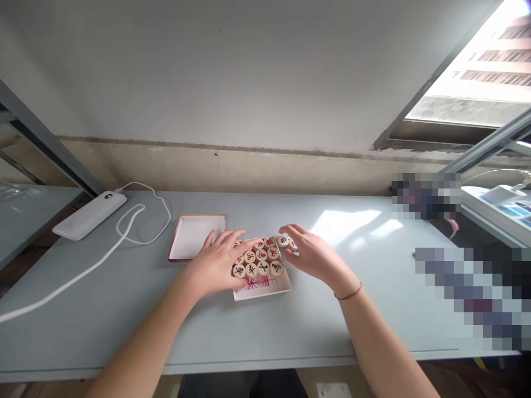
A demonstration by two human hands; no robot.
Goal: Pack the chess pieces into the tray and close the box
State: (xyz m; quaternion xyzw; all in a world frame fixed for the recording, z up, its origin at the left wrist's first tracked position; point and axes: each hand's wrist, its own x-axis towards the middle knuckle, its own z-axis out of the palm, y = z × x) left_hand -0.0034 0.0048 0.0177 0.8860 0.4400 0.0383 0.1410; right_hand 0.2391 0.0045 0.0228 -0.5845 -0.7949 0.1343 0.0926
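Observation:
An open shallow box (284, 284) holds rows of round wooden Chinese chess pieces (261, 255), some marked red, the nearest row black. Pink and red print shows on the box's bare near part. My left hand (218, 262) lies spread over the box's left side, fingers apart, thumb beside the front row; it covers some pieces. Just beyond the box's right edge, my right hand (311, 251) curls its thumb and fingers round two black-marked Chinese chess pieces (284, 241). A box lid (186, 235) with a red edge rests behind my left hand, white inside up.
On the grey desk (124, 309), a white power bank (89, 215) sits at left, with a looping white cable (95, 265). A wall (240, 171) runs along the back. Metal posts stand at both sides, and blurred-out items lie at right.

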